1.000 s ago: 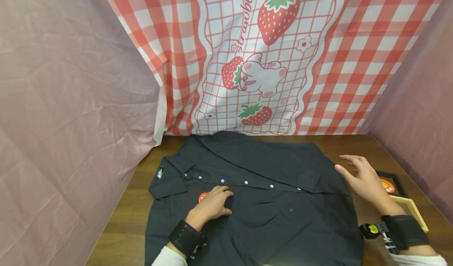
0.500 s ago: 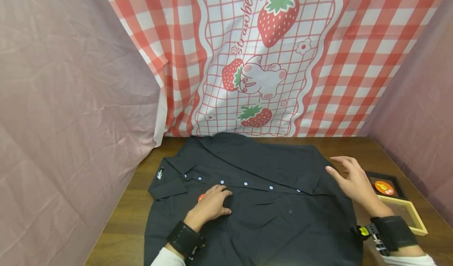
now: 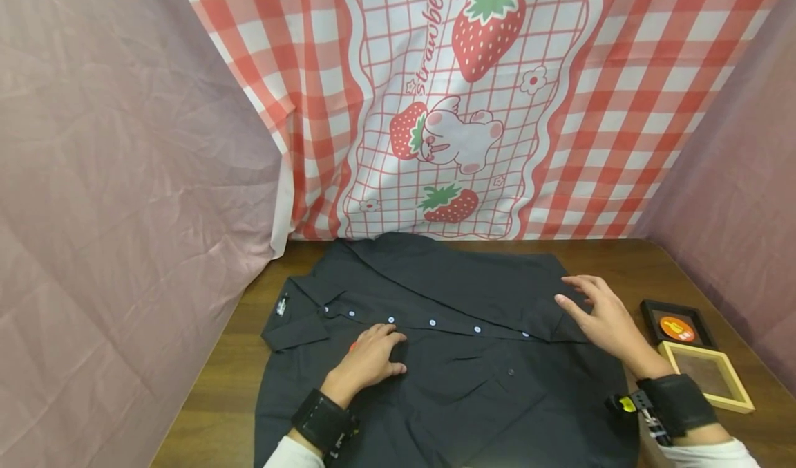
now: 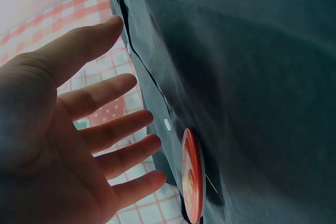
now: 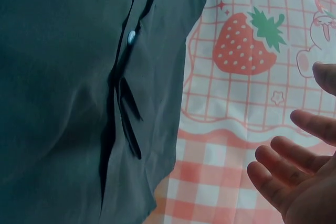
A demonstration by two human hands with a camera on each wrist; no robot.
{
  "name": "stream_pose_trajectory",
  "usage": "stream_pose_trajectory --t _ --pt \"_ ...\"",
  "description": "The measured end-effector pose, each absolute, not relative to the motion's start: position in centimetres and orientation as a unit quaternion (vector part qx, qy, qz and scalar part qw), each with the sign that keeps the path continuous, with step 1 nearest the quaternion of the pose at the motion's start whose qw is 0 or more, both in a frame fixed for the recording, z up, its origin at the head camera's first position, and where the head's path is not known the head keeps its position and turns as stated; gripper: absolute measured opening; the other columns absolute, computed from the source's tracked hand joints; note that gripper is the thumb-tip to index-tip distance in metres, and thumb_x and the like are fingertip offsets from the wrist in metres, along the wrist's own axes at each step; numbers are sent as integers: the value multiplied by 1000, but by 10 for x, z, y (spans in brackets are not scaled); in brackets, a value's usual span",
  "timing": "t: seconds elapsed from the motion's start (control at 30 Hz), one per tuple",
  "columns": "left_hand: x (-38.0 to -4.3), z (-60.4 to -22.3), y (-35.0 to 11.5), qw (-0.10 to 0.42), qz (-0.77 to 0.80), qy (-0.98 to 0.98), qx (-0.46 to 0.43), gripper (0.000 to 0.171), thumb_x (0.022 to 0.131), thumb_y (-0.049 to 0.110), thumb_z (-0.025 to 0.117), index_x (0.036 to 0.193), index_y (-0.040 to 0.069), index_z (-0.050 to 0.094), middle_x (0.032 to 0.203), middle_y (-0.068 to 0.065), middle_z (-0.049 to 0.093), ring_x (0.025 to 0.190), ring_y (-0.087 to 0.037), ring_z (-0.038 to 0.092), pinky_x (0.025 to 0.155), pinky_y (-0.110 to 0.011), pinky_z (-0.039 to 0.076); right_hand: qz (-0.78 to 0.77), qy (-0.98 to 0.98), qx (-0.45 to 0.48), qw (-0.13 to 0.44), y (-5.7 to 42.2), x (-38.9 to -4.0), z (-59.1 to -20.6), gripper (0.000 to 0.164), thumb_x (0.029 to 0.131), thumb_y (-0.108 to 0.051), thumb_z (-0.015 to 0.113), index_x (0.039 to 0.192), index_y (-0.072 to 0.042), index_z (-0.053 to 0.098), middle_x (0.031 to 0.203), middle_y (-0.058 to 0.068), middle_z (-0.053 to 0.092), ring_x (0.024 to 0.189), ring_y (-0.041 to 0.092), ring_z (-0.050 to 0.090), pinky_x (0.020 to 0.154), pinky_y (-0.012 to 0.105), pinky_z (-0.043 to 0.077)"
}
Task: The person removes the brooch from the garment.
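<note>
A dark button-up shirt (image 3: 472,392) lies spread on the table, its collar (image 3: 298,316) to the left and a row of pale buttons running across it. My left hand (image 3: 370,357) hovers low over the chest area, fingers spread and relaxed. Beside its fingertips in the left wrist view is a round red pin badge (image 4: 192,179), seen edge-on against the cloth, a thin metal needle showing behind it. In the head view that hand hides most of the badge. My right hand (image 3: 600,319) is over the shirt's right end, fingers loosely extended with nothing in them.
At the right of the wooden table (image 3: 211,399), a black frame (image 3: 649,323) holds an orange round badge (image 3: 677,328). A pale wooden frame (image 3: 734,378) lies just in front of it. A red-checked strawberry cloth (image 3: 622,108) hangs behind, with pink curtains (image 3: 124,178) at the sides.
My right hand has moved left, from beside the shirt's right edge to over it, uncovering the two frames. The left hand has barely shifted, and less of the red badge shows beside it.
</note>
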State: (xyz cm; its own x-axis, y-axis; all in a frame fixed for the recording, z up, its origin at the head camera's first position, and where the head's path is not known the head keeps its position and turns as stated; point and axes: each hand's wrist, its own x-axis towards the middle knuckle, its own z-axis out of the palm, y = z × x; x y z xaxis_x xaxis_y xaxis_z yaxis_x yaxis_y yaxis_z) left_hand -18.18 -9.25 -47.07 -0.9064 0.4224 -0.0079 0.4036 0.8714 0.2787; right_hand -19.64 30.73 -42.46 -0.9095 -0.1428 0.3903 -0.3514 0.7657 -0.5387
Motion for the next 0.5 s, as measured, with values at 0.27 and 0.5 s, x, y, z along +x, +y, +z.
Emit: stream_pose_trajectory --t 0.27,0.5 --pt "-182 -472 -95 33 138 968 205 51 81 34 77 125 11 64 137 -14 57 130 -31 50 108 -50 41 323 -921 143 164 296 -196 -430 44 95 -20 62 131 3 53 130 27 49 111 44 51 88 61 45" --pt "-183 -471 -97 39 155 966 204 52 84 34 75 128 10 62 140 -15 54 132 -33 48 110 -53 38 321 -921 160 153 285 -196 -431 47 95 -21 62 135 2 51 129 25 51 112 42 52 89 61 45"
